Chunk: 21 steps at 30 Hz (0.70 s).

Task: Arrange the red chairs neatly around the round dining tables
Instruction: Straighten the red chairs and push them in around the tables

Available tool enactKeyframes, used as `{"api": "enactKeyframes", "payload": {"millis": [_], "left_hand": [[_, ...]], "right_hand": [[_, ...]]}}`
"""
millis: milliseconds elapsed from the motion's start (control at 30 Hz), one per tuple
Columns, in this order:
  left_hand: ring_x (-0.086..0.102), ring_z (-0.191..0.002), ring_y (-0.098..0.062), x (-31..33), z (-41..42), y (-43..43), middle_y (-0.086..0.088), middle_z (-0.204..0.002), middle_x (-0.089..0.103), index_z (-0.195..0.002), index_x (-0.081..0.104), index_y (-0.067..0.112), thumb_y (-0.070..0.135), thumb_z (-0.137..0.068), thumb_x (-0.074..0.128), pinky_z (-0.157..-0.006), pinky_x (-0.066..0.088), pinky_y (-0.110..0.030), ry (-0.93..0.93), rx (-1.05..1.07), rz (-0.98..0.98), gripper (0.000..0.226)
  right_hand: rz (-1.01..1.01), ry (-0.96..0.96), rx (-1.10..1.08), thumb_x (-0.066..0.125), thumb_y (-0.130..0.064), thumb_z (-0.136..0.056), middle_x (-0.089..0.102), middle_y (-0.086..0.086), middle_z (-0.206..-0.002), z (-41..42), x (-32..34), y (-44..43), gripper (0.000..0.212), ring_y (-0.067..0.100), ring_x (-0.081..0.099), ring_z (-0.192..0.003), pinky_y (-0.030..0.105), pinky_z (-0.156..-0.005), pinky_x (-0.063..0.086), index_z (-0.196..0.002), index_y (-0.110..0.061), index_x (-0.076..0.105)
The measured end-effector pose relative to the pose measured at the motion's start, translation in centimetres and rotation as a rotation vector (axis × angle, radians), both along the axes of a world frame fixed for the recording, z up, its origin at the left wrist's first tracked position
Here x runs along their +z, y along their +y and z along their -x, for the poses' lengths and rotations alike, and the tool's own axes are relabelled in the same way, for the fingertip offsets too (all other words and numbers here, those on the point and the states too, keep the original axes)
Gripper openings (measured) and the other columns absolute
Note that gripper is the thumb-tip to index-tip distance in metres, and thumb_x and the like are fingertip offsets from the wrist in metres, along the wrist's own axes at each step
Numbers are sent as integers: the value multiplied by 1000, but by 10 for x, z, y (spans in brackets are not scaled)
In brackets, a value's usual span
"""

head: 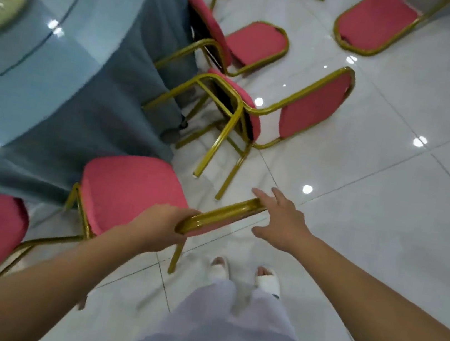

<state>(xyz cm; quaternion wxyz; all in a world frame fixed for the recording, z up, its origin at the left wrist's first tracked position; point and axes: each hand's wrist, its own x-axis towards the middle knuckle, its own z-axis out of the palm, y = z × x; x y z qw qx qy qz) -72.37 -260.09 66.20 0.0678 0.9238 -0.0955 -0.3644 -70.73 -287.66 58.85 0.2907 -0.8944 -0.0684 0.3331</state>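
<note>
Head view is showing the left hand (pixel 162 226) gripping 1 end of the gold top rail (pixel 220 216) of a red chair (pixel 131 185), whose seat is sitting against the round table's (pixel 104 111) blue cloth. The right hand (pixel 280 222) is hanging open, fingers spread, at the rail's other end; contact is unclear. With the rail running straight between both hands, the right is likely needing only to close. 2 tipped chairs (pixel 312 107) are lying beyond.
</note>
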Motion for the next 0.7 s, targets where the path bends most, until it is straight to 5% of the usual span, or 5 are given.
{"api": "enactKeyframes", "payload": {"millis": [167, 300, 400, 533, 700], "left_hand": [[57, -73, 6, 79, 60, 64, 28, -75, 58, -111, 57, 56, 33, -90, 67, -67, 49, -15, -30, 148, 58, 33], [56, -79, 8, 105, 125, 121, 26, -80, 59, -88, 46, 68, 33, -89, 69, -66, 44, -11, -95, 309, 69, 41], [55, -82, 9, 108, 175, 169, 28, -82, 59, -87, 49, 66, 30, -88, 71, -66, 38, -10, -157, 456, 81, 42], [58, -85, 1, 103, 249, 240, 23, -87, 61, -95, 62, 51, 20, -85, 75, -70, 42, -16, -237, 757, 134, 35], [59, -90, -5, 80, 326, 309, 12, -99, 66, -105, 69, 35, 7, -89, 61, -77, 48, -22, -320, 979, 4, 33]], "right_hand": [[-41, -94, 241, 69, -41, -82, 64, -9, -118, -26, 45, 44, 38, 20, 59, -111, 39, -94, 44, -118, -44, 60], [-70, -86, 485, 73, -33, -79, 66, -8, -81, -24, 85, 108, 5, 12, 62, -79, 34, -73, 53, -83, -34, 69], [-50, -151, 636, 73, -35, -76, 60, -8, -65, -5, 109, 169, 12, 9, 57, -66, 28, -57, 45, -69, -32, 64], [-30, -177, 743, 71, -38, -75, 65, -6, -74, 41, 131, 259, 15, 11, 61, -71, 30, -63, 52, -81, -25, 69], [-3, -271, 890, 62, -36, -80, 60, -3, -75, 127, 136, 362, 14, 14, 56, -69, 27, -55, 40, -80, -22, 63]]}}
